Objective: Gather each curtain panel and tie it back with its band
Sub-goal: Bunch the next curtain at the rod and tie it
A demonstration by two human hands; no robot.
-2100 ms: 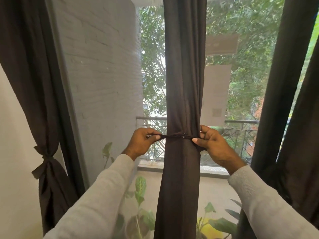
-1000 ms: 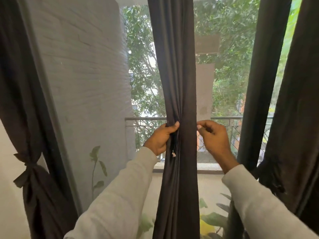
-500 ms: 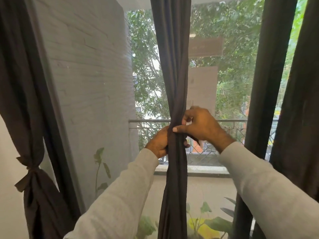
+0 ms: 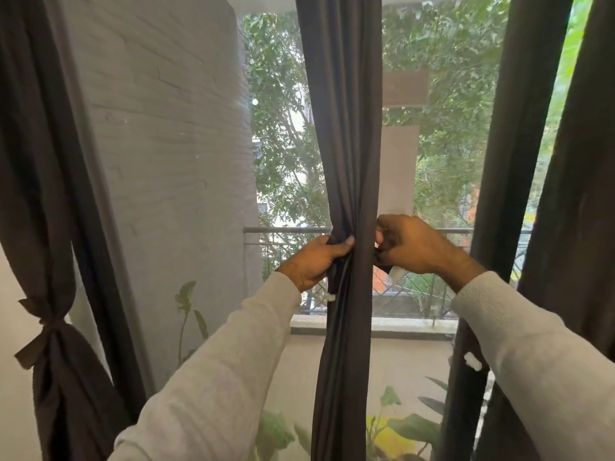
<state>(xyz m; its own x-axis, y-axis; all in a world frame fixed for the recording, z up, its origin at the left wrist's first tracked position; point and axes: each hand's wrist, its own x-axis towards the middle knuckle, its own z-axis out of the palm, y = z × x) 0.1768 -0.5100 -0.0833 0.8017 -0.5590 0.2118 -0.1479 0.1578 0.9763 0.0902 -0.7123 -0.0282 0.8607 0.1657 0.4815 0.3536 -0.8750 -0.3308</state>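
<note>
A dark brown middle curtain panel (image 4: 344, 128) hangs gathered into a narrow bundle before the window. My left hand (image 4: 316, 261) grips the bundle from its left side at railing height, thumb across the front; a small white tag (image 4: 331, 298) dangles just below it. My right hand (image 4: 412, 246) is curled at the bundle's right edge, pinching a dark band end (image 4: 384, 266) that pokes out beneath the fingers. How the band runs round the bundle is hidden. The left curtain panel (image 4: 36, 161) is tied with a knotted band (image 4: 46, 331).
Dark curtain panels (image 4: 579, 194) hang at the right edge beside a dark window frame post (image 4: 519, 128). Behind the glass are a white brick wall (image 4: 173, 128), a balcony railing (image 4: 286, 230) and potted leafy plants (image 4: 409, 427) low down.
The band that was stretched across the bundle two seconds ago came loose. My right hand crossed over the front, then drew back to the bundle's right side with a band end.
</note>
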